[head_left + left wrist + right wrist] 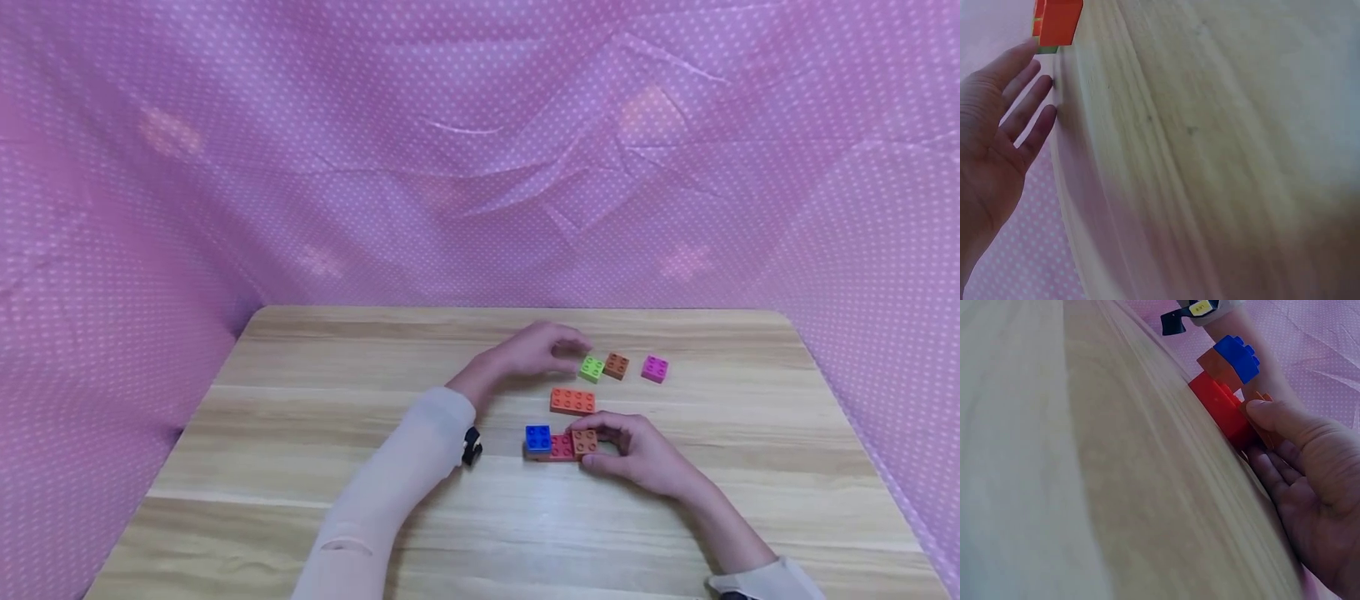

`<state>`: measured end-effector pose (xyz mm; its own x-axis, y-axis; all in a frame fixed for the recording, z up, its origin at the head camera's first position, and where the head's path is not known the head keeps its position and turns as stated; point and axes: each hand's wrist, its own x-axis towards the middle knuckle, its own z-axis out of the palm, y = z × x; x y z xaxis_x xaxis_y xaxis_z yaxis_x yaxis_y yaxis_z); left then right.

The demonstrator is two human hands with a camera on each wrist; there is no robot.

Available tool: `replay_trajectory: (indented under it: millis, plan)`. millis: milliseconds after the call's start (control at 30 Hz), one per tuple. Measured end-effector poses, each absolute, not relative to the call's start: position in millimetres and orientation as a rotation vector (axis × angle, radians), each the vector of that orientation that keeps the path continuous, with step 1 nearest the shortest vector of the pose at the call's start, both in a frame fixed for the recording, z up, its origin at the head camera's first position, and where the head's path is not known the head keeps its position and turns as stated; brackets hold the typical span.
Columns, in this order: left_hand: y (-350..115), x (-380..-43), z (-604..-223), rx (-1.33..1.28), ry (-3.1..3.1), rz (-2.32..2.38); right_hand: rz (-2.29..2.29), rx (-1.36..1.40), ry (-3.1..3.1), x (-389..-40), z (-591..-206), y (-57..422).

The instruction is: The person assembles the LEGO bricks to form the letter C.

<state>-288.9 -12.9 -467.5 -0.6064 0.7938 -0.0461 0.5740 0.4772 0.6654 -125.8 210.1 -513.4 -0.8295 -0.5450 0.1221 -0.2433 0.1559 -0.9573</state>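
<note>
at the left of the work on the table (262,433), the left hand (536,348) hovers with thumb and fingers apart, holding nothing; i cannot tell whether the tips touch the lime block (592,368) just ahead of them. nearer the person, a blue block (537,438) sits at the left end of a small build, on an orange block (1219,370) that shows in the right wrist view, and both stand on the red block (561,447). beyond the build lies a long orange block (572,401), apart from it. a rust block (585,442) caps the red block's right end, and the right hand (641,454) grips there, thumb on one side and fingers on the other. farther out, just beside the lime block, is a brown block (617,365), then a magenta block (655,368) at far right.

the step in hand seems to be fetching a loose block while the build is steadied; the next move likely calls for narrowing the left fingers on the lime block, with the right grip kept calm.
</note>
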Motion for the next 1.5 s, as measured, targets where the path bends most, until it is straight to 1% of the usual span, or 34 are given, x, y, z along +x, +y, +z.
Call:
replay_trajectory:
  millis: [300, 533, 667, 833, 1000, 1100, 1267, 1500]
  plan:
    - [-2, -287, -472, 1.259, 2.455, 0.713, -1.708, -0.714, 2.184, -124, -510, 210]
    - [-27, -273, -462, 1.103, 2.453, 0.953, -1.719, -0.737, 2.179, -125, -512, 210]
    - [-52, -253, -448, 1.057, 2.450, 1.087, -1.721, -0.755, 2.179, -126, -513, 210]
    - [-81, -214, -431, 1.010, 2.438, 1.212, -1.726, -0.758, 2.178, -126, -512, 211]
    - [-100, -171, -431, 0.985, 2.403, 1.338, -1.731, -0.775, 2.169, -126, -513, 211]
    - [-104, -152, -432, 0.967, 2.441, 1.326, -1.717, -0.780, 2.185, -127, -512, 211]
    - [-102, -136, -438, 0.949, 2.482, 1.270, -1.700, -0.773, 2.210, -126, -513, 214]
    - [-100, -132, -446, 0.928, 2.450, 1.294, -1.722, -0.771, 2.185, -125, -513, 211]
